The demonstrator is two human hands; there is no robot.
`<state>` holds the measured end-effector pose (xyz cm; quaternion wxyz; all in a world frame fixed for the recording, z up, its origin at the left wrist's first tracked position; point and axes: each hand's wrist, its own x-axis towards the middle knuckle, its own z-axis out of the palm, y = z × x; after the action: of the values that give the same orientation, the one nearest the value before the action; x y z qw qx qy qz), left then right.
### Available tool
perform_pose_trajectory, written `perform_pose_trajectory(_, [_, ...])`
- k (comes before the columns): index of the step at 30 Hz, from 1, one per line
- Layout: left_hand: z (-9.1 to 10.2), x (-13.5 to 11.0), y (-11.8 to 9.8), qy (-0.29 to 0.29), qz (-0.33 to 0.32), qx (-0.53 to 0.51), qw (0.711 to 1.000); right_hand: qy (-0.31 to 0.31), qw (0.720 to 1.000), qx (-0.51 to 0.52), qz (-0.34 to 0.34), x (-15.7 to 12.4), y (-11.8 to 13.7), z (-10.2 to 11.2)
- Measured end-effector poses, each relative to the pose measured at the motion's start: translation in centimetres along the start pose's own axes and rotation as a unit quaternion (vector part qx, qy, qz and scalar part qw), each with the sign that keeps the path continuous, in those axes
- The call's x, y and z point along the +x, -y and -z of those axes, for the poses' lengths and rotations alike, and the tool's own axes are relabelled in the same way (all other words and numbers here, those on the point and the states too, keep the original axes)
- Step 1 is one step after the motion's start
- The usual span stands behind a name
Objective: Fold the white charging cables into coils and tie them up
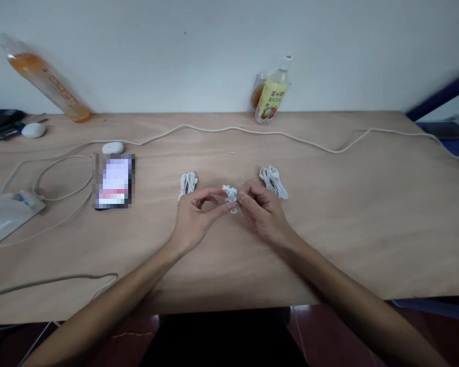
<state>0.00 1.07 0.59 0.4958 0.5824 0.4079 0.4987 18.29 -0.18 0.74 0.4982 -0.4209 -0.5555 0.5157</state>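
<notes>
Both my hands meet over the middle of the wooden table [329, 224]. Between their fingertips is a small bundle of white cable [230, 195]. My left hand [197, 211] pinches the bundle from the left, fingers curled. My right hand [260, 210] pinches it from the right, fingers closed. A coiled white cable [187, 182] lies just behind my left hand. Another coiled white cable [274, 180] lies just behind my right hand.
A phone [115, 181] lies left of centre, a white case [112, 148] behind it. A long white cord [252, 131] runs across the back. A drink bottle [272, 94] stands at the wall; another bottle [46, 79] leans far left. A power strip [11, 206] sits at the left edge.
</notes>
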Motion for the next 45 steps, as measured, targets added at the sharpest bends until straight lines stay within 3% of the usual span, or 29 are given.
perform_pose_trajectory(5, [0.7, -0.5, 0.3, -0.038, -0.223, 0.161, 0.961, 0.019, 0.987, 0.116, -0.105, 0.0, -0.2, -0.5])
perform_pose_trajectory(7, [0.8, -0.7, 0.3, -0.03, -0.278, 0.192, 0.941, 0.014, 0.986, 0.12, -0.118, -0.1, 0.0, -0.5])
perform_pose_trajectory(9, [0.9, -0.8, 0.1, -0.024, -0.294, 0.202, 0.934, 0.014, 0.992, 0.089, -0.089, -0.2, 0.2, -0.4])
perform_pose_trajectory(12, [0.7, -0.7, -0.3, -0.015, -0.232, 0.149, 0.961, 0.002, 1.0, -0.005, 0.003, -0.2, 0.4, -0.1])
perform_pose_trajectory(16, [0.2, -0.3, -0.6, -0.003, -0.046, -0.003, 0.999, -0.018, 0.983, -0.149, 0.108, -0.3, 0.3, 0.6])
perform_pose_trajectory(18, [0.1, -0.1, -0.6, -0.012, 0.053, -0.097, 0.994, -0.012, 0.965, -0.212, 0.153, -0.2, 0.1, 1.0])
perform_pose_trajectory(21, [-0.1, 0.1, -0.6, -0.018, 0.167, -0.209, 0.963, -0.017, 0.945, -0.26, 0.198, -0.2, -0.2, 1.4])
perform_pose_trajectory(25, [-0.2, 0.3, -1.1, 0.053, 0.25, -0.24, 0.937, -0.003, 0.922, -0.301, 0.244, -0.1, -0.5, 1.8])
perform_pose_trajectory(28, [-0.2, 0.3, -1.4, 0.092, 0.256, -0.243, 0.931, 0.024, 0.911, -0.331, 0.247, -0.1, -0.7, 2.1])
perform_pose_trajectory(33, [-0.1, 0.3, -1.1, 0.069, 0.223, -0.237, 0.943, 0.031, 0.913, -0.344, 0.218, -0.1, -1.0, 2.1])
perform_pose_trajectory(37, [-0.1, 0.3, -0.8, 0.071, 0.194, -0.216, 0.954, 0.023, 0.93, -0.311, 0.193, -0.1, -0.6, 1.7])
perform_pose_trajectory(42, [0.1, 0.3, -1.1, 0.043, 0.135, -0.094, 0.985, 0.003, 0.96, -0.244, 0.134, -0.1, 0.3, 1.0])
perform_pose_trajectory(45, [0.3, 0.1, -1.1, 0.019, 0.047, -0.001, 0.999, -0.002, 0.978, -0.19, 0.09, -0.1, 0.4, 0.8])
